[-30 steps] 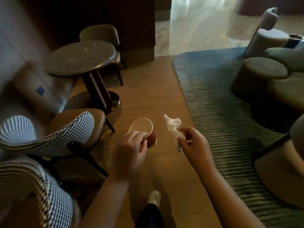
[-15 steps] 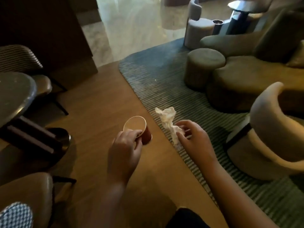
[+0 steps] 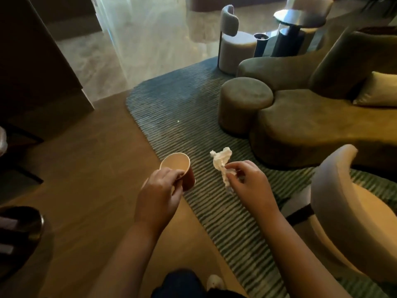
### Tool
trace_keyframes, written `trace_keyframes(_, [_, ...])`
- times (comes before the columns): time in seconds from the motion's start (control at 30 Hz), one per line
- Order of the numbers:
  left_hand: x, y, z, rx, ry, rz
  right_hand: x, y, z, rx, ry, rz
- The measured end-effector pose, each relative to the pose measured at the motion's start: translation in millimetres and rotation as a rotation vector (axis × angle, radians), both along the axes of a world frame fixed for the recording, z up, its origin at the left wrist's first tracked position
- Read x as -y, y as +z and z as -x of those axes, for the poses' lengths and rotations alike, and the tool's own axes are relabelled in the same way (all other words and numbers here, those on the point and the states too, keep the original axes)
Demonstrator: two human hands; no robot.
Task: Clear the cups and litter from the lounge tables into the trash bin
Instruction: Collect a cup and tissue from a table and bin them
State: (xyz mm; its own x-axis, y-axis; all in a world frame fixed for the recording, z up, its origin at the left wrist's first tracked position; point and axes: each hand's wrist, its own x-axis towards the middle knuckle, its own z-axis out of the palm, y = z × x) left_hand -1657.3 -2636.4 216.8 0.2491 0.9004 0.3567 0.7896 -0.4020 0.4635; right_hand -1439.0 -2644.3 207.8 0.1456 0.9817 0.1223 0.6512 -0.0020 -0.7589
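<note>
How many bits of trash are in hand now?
2: a paper cup in the left hand, a crumpled tissue pinched by the right hand. More may be hidden.

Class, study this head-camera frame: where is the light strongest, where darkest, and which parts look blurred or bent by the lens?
Head view: glare washes out the sheer curtain; the wall panel at left lies in deep shadow; the paper cup and crumpled tissue are fairly sharp; the far left edge smears; the armchair bulges with wide-angle distortion.

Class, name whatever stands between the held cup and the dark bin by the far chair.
The round ottoman and sofa end block the straight line from cup to bin; rug left of them looks open.
</note>
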Motion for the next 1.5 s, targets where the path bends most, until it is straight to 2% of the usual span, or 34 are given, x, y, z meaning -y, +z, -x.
trace_keyframes(0.23, [-139,-14,16,0.049,0.065,0.026,-156,-20,13,-0.029,0.094,0.032])
trace_keyframes(0.53, [-373,-5,48,0.045,0.046,0.021,-399,-18,56,0.059,0.158,-0.064])
trace_keyframes(0.8, [-557,-1,30,0.011,-0.041,0.057,-556,-16,31,-0.123,0.028,-0.14])
trace_keyframes(1.03, [-735,-5,-26,-0.013,-0.055,0.102,-730,-28,-26,-0.219,0.018,-0.1])
trace_keyframes(1.13, [-814,5,-52,-0.031,-0.067,0.106,-809,-20,-51,-0.192,0.043,-0.086])
trace_keyframes(1.27, [-911,15,-69,-0.029,-0.03,0.079,-917,-12,-68,-0.024,0.137,-0.108])
trace_keyframes(1.5, [-1060,9,-46,-0.026,0.018,0.091,-1089,-25,-50,-0.048,0.231,-0.034])
